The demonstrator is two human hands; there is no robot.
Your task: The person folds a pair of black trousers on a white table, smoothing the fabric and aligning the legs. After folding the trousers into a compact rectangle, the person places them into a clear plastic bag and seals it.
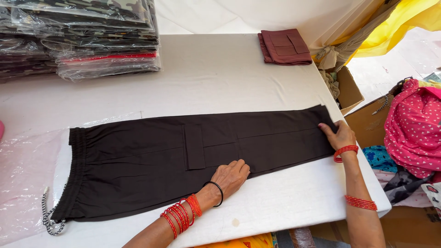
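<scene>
The dark brown trousers (183,158) lie flat and lengthwise across the white table (220,78), folded so one leg sits on the other, the elastic waistband to the person's left and the hem to the right. The left hand (231,177) rests palm down on the near edge of the cloth at about the middle, fingers spread and clasping nothing — it looks placed there to pin the fabric and keep it smooth. The right hand (339,134) lies at the hem end, fingertips on the cloth's corner; whether it pinches the hem or only presses on it cannot be told from this view. Held this way at two points, the garment stays stretched and free of creases. A flap pocket (195,147) faces up on the leg, and a black-and-white drawcord (50,220) trails from the waistband over the table's near edge.

Under the waistband end lies a clear plastic bag (27,174), spread flat just beside the garment. At the far left stands a stack of bagged garments (82,39), and a folded maroon garment (285,47) sits at the far right corner, well apart from the hands. The table is covered in plain white cloth. Beyond its right edge stand cardboard boxes (351,89), yellow fabric (399,23) and a pink dotted garment (413,128) — a crowded packing corner.
</scene>
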